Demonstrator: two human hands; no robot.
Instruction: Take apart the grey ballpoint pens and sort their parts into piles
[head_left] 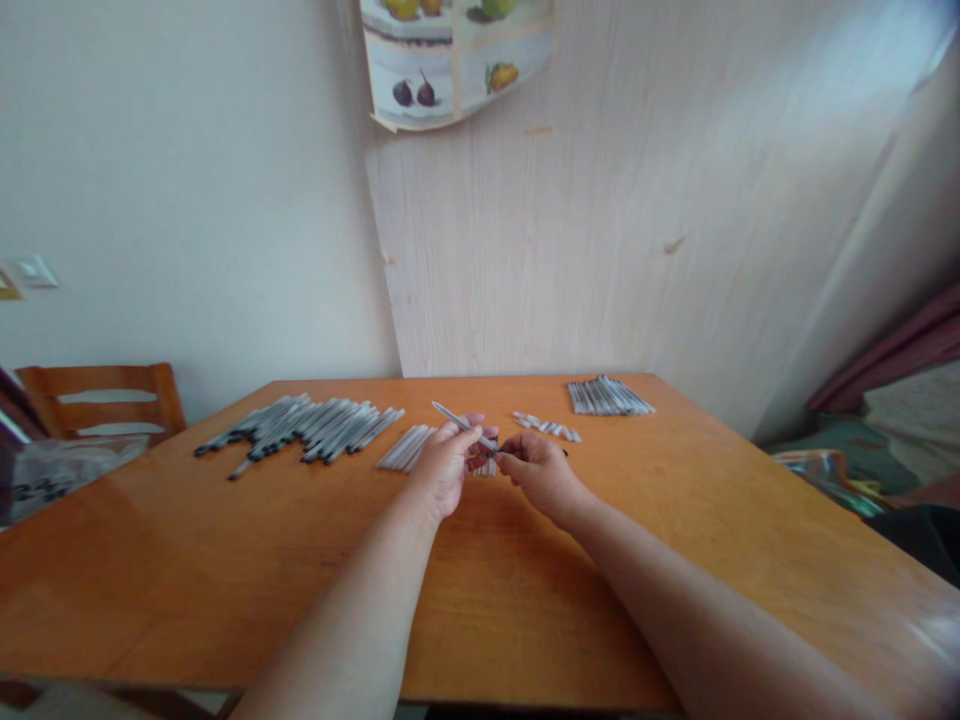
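Observation:
Over the middle of the table, my left hand (450,462) is closed around a slim pen (454,414) with a clear, greyish barrel. Its tapered end points up and to the left. My right hand (541,470) pinches the pen's dark lower end, and the fingertips of both hands almost meet there. Whether a separate small part sits in that pinch is hidden by the fingers. Just left of my left hand lie several clear, whitish tubes (405,449). Short white pieces (551,426), like small caps or tubes, are scattered behind my right hand.
A wide pile of pens with black ends (330,425) covers the table's left back. Another bundle of pens (609,396) lies at the back right. The orange wooden table (300,570) meets the wall behind. A wooden chair (105,415) stands at left.

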